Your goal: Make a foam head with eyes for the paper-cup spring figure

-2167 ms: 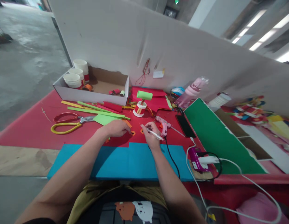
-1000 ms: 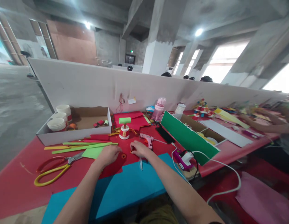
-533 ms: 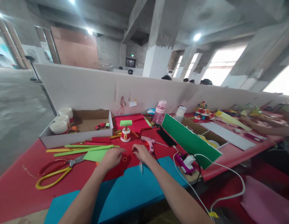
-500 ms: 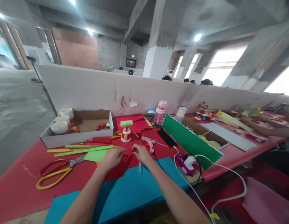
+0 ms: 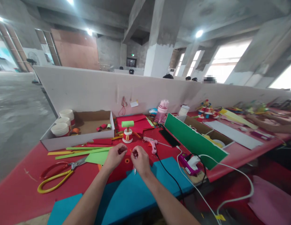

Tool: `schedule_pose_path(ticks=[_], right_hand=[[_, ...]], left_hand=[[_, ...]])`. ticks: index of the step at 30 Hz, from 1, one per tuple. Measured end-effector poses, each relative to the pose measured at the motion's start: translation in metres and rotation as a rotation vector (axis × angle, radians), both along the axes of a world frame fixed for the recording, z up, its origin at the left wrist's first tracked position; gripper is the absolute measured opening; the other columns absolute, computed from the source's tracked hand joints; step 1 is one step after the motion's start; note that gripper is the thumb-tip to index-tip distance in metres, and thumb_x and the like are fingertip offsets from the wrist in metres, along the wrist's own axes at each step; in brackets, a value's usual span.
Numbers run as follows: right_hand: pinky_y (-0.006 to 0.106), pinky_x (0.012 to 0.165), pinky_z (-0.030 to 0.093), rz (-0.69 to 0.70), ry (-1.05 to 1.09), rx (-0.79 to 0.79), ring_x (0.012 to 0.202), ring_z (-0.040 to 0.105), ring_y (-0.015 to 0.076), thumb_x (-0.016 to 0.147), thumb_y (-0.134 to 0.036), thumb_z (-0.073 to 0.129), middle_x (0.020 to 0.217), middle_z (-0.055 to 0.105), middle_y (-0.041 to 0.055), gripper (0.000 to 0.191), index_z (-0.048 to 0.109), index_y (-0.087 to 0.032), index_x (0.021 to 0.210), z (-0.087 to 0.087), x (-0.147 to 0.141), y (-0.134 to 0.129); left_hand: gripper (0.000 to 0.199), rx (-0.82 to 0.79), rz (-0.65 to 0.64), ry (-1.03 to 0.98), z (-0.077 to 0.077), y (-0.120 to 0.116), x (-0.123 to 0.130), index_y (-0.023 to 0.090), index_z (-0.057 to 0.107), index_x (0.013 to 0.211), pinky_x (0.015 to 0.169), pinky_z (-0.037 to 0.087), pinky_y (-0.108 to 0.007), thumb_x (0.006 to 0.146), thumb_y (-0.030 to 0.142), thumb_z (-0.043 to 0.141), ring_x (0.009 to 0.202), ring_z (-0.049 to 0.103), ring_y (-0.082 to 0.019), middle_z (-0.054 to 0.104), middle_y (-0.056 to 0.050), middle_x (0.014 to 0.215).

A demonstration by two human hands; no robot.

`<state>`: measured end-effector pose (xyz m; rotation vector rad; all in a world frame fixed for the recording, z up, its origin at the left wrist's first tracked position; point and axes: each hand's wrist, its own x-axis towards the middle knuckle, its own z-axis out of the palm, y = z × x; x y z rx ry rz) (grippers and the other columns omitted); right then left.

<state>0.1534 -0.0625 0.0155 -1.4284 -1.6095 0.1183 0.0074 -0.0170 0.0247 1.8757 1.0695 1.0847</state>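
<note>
Over the red table (image 5: 25,190), the person's left hand (image 5: 115,156) and right hand (image 5: 141,159) flank an orange ring (image 5: 125,161), fingers curled, any pinch unclear

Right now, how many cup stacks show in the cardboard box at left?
3, all at the left end of the box: back stack, middle stack, front stack. More cups may be hidden behind.

a craft workshop: bare concrete pillar (image 5: 159,59) at twelve o'clock, red counter (image 5: 21,189) stretching toward three, scissors (image 5: 71,166) at eight, glue gun (image 5: 153,143) near six.
</note>
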Motion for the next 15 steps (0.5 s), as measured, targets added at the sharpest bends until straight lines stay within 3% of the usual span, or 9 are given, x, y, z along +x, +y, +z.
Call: schedule_pose_path(ticks=[7, 10, 15], right_hand=[[0.027, 0.064, 0.041, -0.028, -0.200, 0.032, 0.073, 0.053, 0.0183, 0.078, -0.007, 0.047, 0.080, 0.055, 0.0032, 0.016, 0.047, -0.023, 0.078, -0.0029, -0.0028, -0.0029], [0.026, 0.063, 0.041, -0.024, -0.131, 0.034, 0.072, 0.052, 0.0173, 0.077, -0.007, 0.047, 0.079, 0.054, 0.0022, 0.016, 0.046, -0.023, 0.076, -0.0014, -0.0046, -0.0027], [0.025, 0.061, 0.040, -0.023, 0.007, -0.001, 0.066, 0.050, 0.0150, 0.073, -0.005, 0.048, 0.075, 0.052, 0.0000, 0.017, 0.045, -0.023, 0.074, -0.0004, -0.0057, 0.0001]], left_hand=[[0.009, -0.148, -0.077, -0.118, 0.0012, -0.0024, 0.0016, 0.017, 0.057, 0.076, 0.057, 0.044, -0.022, 0.074, 0.025, 0.058, 0.062, 0.054, -0.011, 0.058, 0.002, 0.066], [0.007, -0.041, -0.064, -0.049, 0.0041, -0.0037, 0.0007, 0.017, 0.058, 0.076, 0.061, 0.045, -0.022, 0.077, 0.024, 0.057, 0.065, 0.055, -0.012, 0.060, 0.001, 0.068], [0.018, 0.321, -0.098, 0.167, 0.0041, -0.0056, -0.0015, 0.020, 0.064, 0.089, 0.073, 0.047, -0.025, 0.089, 0.023, 0.046, 0.080, 0.060, -0.015, 0.065, -0.005, 0.087]])
